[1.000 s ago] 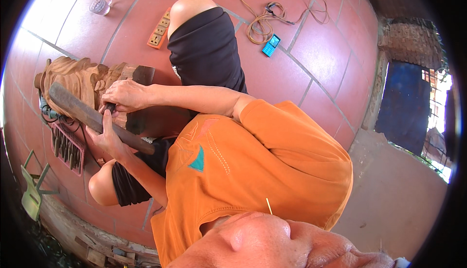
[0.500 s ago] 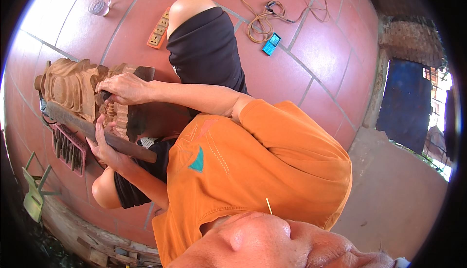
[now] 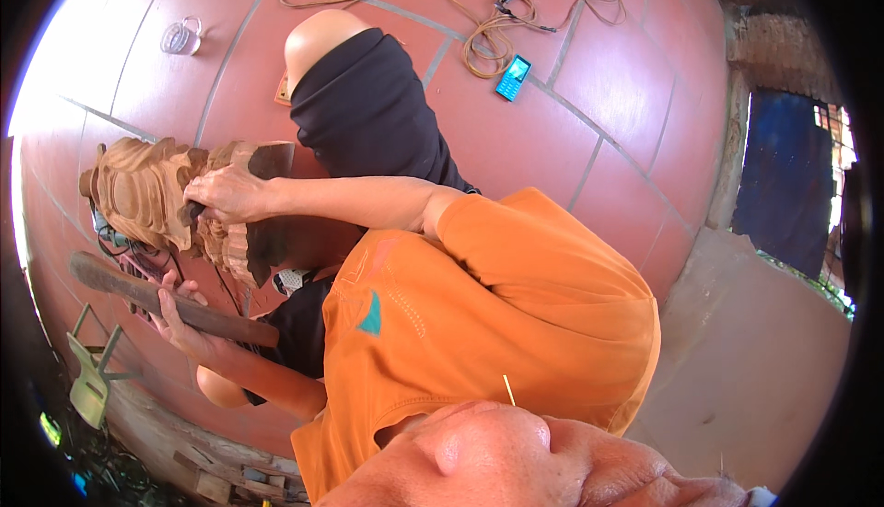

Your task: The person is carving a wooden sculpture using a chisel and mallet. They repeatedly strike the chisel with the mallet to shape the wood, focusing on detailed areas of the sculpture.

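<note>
A brown wood carving (image 3: 138,189) with deep curved folds lies on its side in front of my folded legs, at the left. My right hand (image 3: 228,196) rests against it, fingers closed round a dark-handled chisel (image 3: 194,209); the blade is hidden. Nearer my body, my left hand (image 3: 180,319) holds a long wooden club (image 3: 138,291) slantwise, its fingers loosely curled about the middle. The club's far end stands apart from the carving, and its near end reaches over my dark shorts.
A glass mug (image 3: 181,37) stands on the red tiles. A blue keypad phone (image 3: 514,78) lies by a coiled brown cable (image 3: 493,51). My knee mostly hides an orange power strip (image 3: 283,91). A green chair (image 3: 90,387) stands at lower left, near wood pieces (image 3: 214,487).
My left hand and the club have drawn away from the carving, toward the lower left. My right hand stays at the carving with the chisel. The whole view has shifted slightly.
</note>
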Demonstrator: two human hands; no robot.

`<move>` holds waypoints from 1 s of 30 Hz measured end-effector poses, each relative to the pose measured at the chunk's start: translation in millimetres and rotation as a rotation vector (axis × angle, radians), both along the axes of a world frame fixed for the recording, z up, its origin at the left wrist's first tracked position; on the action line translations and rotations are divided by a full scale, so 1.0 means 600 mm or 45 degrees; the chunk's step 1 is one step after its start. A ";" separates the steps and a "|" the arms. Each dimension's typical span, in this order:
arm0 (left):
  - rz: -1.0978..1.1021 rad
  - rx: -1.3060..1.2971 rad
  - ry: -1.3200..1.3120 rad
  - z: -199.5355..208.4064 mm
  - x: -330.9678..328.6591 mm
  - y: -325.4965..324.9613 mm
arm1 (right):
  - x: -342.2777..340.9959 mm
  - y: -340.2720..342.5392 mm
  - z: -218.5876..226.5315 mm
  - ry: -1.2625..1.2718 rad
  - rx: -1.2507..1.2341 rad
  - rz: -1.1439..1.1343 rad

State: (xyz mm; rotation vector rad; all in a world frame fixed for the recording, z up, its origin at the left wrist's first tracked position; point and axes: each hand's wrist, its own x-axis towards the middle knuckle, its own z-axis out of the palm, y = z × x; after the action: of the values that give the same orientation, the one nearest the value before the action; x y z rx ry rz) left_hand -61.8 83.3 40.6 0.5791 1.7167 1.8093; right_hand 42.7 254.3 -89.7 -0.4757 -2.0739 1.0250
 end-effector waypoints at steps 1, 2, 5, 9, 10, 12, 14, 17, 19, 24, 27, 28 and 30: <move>-0.019 0.007 -0.036 -0.006 -0.002 0.009 | 0.000 0.005 -0.011 -0.003 0.002 -0.019; -0.015 0.004 -0.056 0.002 0.000 0.008 | 0.002 0.002 -0.004 0.022 -0.016 -0.004; -0.044 -0.014 -0.119 0.017 -0.003 0.012 | 0.003 0.001 0.002 0.050 -0.043 -0.006; 0.062 -0.114 -0.137 0.030 0.019 0.038 | 0.001 -0.005 0.008 0.082 -0.093 -0.074; 0.052 -0.120 -0.159 0.028 0.022 0.049 | 0.002 -0.003 0.006 0.104 -0.106 -0.098; 0.061 -0.139 -0.187 0.034 0.035 0.058 | 0.004 -0.008 0.011 0.147 -0.146 -0.104; 0.022 -0.133 -0.301 0.045 0.052 0.072 | 0.009 -0.005 0.013 0.179 -0.161 -0.092; -0.077 -0.086 -0.382 0.065 0.080 0.096 | 0.013 -0.009 0.019 0.076 -0.230 -0.110; -0.138 -0.053 -0.391 0.074 0.091 0.114 | 0.009 -0.002 0.011 0.142 -0.220 -0.127; -0.219 -0.093 -0.305 0.090 0.082 0.131 | 0.015 0.000 0.008 0.286 -0.226 -0.190; -0.180 -0.124 -0.193 0.098 0.093 0.141 | 0.018 0.004 0.005 0.263 -0.248 -0.200; -0.249 -0.123 -0.152 0.100 0.091 0.144 | 0.016 0.006 0.002 0.262 -0.247 -0.207; -0.345 -0.108 -0.070 0.106 0.072 0.133 | 0.015 0.006 0.005 0.201 -0.250 -0.193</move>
State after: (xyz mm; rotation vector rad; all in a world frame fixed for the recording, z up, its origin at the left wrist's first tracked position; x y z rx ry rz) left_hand -18.8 163.0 104.3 0.6835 1.5855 1.5418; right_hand 51.8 258.1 -86.9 -0.6204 -1.7793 1.1424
